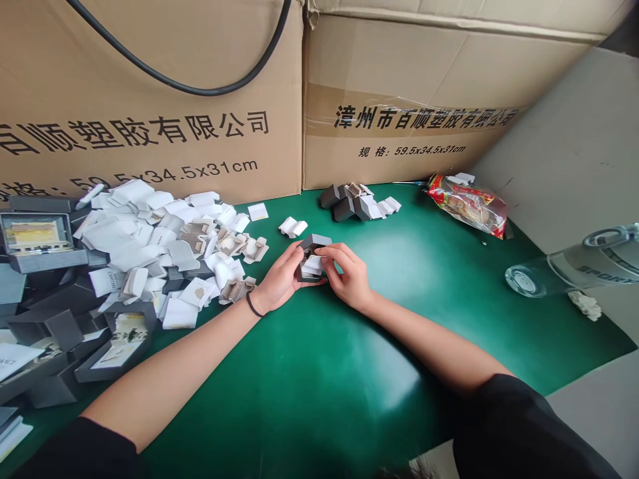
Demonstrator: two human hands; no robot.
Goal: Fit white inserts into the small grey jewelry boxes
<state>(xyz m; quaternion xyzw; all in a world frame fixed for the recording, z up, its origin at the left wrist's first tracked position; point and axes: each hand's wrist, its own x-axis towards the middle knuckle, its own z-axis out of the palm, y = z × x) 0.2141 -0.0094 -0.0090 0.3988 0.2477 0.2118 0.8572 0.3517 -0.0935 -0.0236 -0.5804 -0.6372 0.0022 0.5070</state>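
Note:
My left hand (280,278) is wrapped round a small dark grey box (318,241), whose lid stands open, held just above the green table. Inside the box shows a white card insert (313,265). The fingers of my right hand (347,274) pinch at this insert along the box's right side; whether they grip it firmly is partly hidden. To the left of my hands lies a big heap of folded white card inserts (134,229). A single white insert (293,227) rests just beyond the box.
Dark grey boxes (54,319), some opened, pile up at the left. More small boxes (344,207) with inserts lie at the back. A red snack bag (469,205) and a clear bottle (564,269) are at right. Large cartons (399,80) stand behind; a black cable (200,90) hangs down.

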